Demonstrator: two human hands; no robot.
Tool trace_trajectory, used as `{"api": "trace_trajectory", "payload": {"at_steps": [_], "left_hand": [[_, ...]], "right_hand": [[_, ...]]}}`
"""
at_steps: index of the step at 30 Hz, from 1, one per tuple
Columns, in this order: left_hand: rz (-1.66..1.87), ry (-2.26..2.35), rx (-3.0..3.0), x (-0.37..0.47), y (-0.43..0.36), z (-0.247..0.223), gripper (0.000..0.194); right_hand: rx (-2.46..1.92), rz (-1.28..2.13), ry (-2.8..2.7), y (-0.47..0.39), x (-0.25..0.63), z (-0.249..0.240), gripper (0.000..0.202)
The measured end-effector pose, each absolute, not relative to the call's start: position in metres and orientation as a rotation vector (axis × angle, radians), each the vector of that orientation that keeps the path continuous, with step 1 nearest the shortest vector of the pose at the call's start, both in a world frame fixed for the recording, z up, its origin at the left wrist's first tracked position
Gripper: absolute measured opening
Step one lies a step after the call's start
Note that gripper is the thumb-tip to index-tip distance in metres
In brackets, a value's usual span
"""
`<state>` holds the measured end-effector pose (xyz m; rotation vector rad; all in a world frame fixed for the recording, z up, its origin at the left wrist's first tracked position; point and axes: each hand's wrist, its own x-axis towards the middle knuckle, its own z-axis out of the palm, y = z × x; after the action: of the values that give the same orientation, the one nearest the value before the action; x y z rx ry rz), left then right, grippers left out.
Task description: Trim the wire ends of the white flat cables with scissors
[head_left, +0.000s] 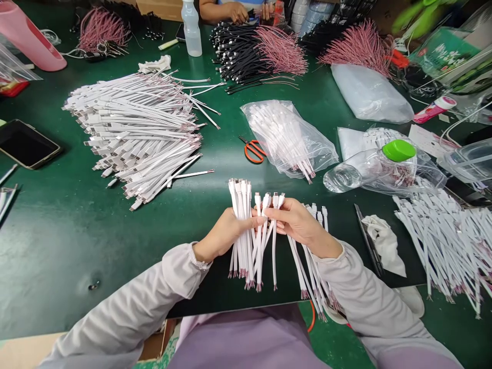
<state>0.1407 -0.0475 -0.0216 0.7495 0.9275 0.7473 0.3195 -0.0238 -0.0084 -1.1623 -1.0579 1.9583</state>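
Note:
My left hand (230, 228) is wrapped round a bunch of short white cables (241, 246), connector ends up and pinkish bare wires hanging down. Beside it, my right hand (298, 220) pinches a few more white cables (274, 251) near their connectors, the fingertips of both hands almost meeting. More white cables (307, 271) lie under and beside my right wrist at the table's front edge. A large heap of white cables (138, 128) is at the back left, and another pile (446, 241) lies at the right.
Orange-handled scissors (254, 151) and a plastic bag of cables (284, 133) lie ahead. A bottle with a green cap (357, 171) rests to the right, near a white cloth (384, 243). A phone (26, 143) is at left. Another person's hands (238, 13) are across the green table (57, 246).

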Motion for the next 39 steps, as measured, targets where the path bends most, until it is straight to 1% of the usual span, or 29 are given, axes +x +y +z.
{"api": "trace_trajectory", "payload": {"at_steps": [3,7,11,16,21,29,35,39], "left_hand": [[0.728,0.934,0.787,0.1415,-0.0475,-0.0215,0.034],[0.792,0.955,0.822,0.143,-0.047,-0.0201,0.031],[0.812,0.946,0.832,0.1433,-0.0471,-0.0196,0.029],[0.789,0.914,0.793,0.1425,-0.0478,-0.0209,0.029],[0.739,0.879,0.741,0.1412,-0.0469,-0.0184,0.03],[0.701,0.789,0.669,0.1397,-0.0453,-0.0151,0.029],[0.691,0.768,0.63,0.1387,-0.0452,-0.0175,0.027],[0.651,0.722,0.593,0.1356,-0.042,-0.0194,0.026]], "right_hand": [[-1.195,1.872,-1.082,-0.0246,0.3191,-0.0097,0.033],[-1.19,1.834,-1.092,-0.0256,0.3179,-0.0115,0.034],[-1.163,1.837,-1.041,-0.0261,0.3169,-0.0133,0.037],[-1.132,1.876,-0.941,-0.0259,0.3175,-0.0133,0.029],[-1.138,1.996,-0.944,-0.0245,0.3186,-0.0102,0.035],[-1.14,1.915,-0.989,-0.0246,0.3186,-0.0122,0.035],[-1.069,1.922,-1.07,-0.0245,0.3195,-0.0136,0.03],[-1.092,1.903,-1.076,-0.0244,0.3201,-0.014,0.032]]}}
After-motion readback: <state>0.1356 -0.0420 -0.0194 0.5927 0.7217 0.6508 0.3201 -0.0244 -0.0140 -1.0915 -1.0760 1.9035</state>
